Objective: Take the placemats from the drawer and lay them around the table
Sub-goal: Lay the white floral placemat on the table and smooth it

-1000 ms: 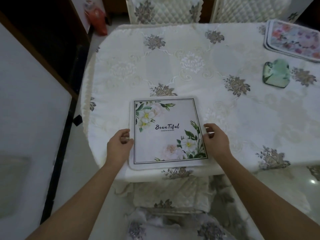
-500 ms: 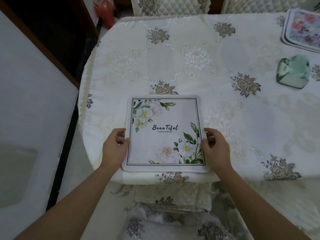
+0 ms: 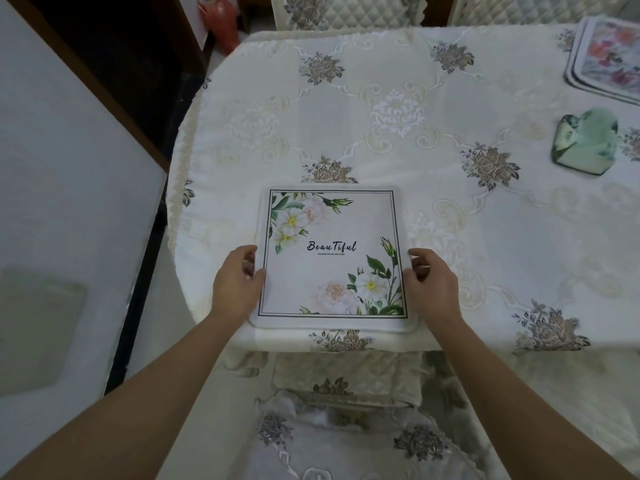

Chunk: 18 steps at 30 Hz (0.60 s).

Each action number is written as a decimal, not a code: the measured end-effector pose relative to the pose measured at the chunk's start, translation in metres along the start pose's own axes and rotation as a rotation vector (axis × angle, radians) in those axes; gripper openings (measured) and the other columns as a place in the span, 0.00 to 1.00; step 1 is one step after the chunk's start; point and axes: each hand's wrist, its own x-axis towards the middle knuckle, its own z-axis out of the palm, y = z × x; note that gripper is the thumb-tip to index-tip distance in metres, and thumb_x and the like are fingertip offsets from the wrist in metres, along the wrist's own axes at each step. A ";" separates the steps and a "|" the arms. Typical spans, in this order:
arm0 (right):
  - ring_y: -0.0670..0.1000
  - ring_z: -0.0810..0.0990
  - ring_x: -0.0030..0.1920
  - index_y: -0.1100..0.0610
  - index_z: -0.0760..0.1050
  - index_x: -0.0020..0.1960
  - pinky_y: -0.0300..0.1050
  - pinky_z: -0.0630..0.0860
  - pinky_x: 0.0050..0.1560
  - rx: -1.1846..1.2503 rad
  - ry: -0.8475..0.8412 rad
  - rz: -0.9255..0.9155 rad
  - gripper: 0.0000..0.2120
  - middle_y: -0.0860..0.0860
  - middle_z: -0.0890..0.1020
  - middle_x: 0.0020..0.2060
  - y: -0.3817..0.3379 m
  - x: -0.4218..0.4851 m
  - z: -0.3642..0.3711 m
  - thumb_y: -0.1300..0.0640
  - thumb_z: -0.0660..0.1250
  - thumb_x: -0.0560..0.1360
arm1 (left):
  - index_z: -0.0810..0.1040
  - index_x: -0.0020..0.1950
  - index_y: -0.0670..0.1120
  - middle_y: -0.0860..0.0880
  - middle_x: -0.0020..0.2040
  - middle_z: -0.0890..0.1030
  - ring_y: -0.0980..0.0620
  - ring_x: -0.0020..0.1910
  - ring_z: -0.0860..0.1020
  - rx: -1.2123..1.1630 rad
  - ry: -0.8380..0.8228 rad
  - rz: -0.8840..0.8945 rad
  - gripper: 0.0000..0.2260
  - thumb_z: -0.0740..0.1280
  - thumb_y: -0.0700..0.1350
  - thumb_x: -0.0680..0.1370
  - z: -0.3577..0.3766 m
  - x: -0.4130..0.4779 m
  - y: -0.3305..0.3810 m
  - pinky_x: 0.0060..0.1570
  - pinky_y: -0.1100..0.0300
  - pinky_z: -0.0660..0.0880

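A square white placemat (image 3: pixel 332 258) with green leaves, pale flowers and the word "Beautiful" lies flat near the table's front edge. My left hand (image 3: pixel 239 282) pinches its left edge and my right hand (image 3: pixel 431 282) pinches its right edge. At the far right of the table lies a stack of pink-flowered placemats (image 3: pixel 606 60), cut off by the frame. The table (image 3: pixel 398 109) wears a cream embroidered cloth.
A green heart-shaped glass piece (image 3: pixel 587 143) sits on the table at the right. Quilted chair backs (image 3: pixel 349 10) stand beyond the far edge and a covered chair seat (image 3: pixel 346 427) is below me. A white panel (image 3: pixel 69 202) fills the left.
The placemat has straightened and slid slightly toward the front edge between my hands. My view has shifted a little to the left, so the far stack sits closer to the frame's right side.
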 end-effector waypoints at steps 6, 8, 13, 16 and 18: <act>0.44 0.80 0.44 0.51 0.76 0.62 0.40 0.76 0.47 -0.001 0.077 -0.010 0.15 0.47 0.81 0.48 0.006 0.005 -0.015 0.60 0.67 0.77 | 0.74 0.69 0.47 0.50 0.51 0.77 0.56 0.45 0.77 -0.012 -0.024 0.104 0.22 0.71 0.36 0.76 0.011 -0.005 0.011 0.49 0.64 0.72; 0.46 0.80 0.44 0.52 0.76 0.62 0.40 0.75 0.48 -0.033 0.076 -0.005 0.15 0.48 0.81 0.48 0.011 0.005 -0.023 0.61 0.67 0.77 | 0.75 0.69 0.46 0.50 0.50 0.77 0.55 0.43 0.76 0.017 -0.061 0.115 0.22 0.71 0.37 0.76 0.016 -0.007 0.014 0.48 0.65 0.71; 0.46 0.78 0.43 0.53 0.76 0.63 0.39 0.72 0.48 -0.101 0.043 -0.009 0.16 0.48 0.81 0.45 0.018 0.001 -0.026 0.61 0.67 0.76 | 0.74 0.70 0.46 0.50 0.47 0.74 0.59 0.40 0.73 0.095 -0.109 0.095 0.22 0.71 0.38 0.76 0.021 -0.006 0.014 0.43 0.72 0.65; 0.45 0.78 0.43 0.53 0.76 0.63 0.43 0.76 0.50 -0.087 0.070 -0.007 0.16 0.48 0.80 0.46 0.019 0.000 -0.024 0.61 0.67 0.76 | 0.73 0.70 0.47 0.52 0.48 0.73 0.62 0.42 0.74 0.123 -0.121 0.120 0.22 0.70 0.40 0.76 0.019 -0.004 0.012 0.45 0.67 0.69; 0.45 0.77 0.44 0.53 0.75 0.64 0.44 0.76 0.52 -0.095 0.079 -0.019 0.17 0.48 0.78 0.48 0.018 -0.001 -0.021 0.60 0.68 0.76 | 0.72 0.71 0.48 0.52 0.51 0.72 0.60 0.42 0.74 0.154 -0.118 0.147 0.23 0.70 0.42 0.76 0.018 -0.003 0.011 0.47 0.62 0.70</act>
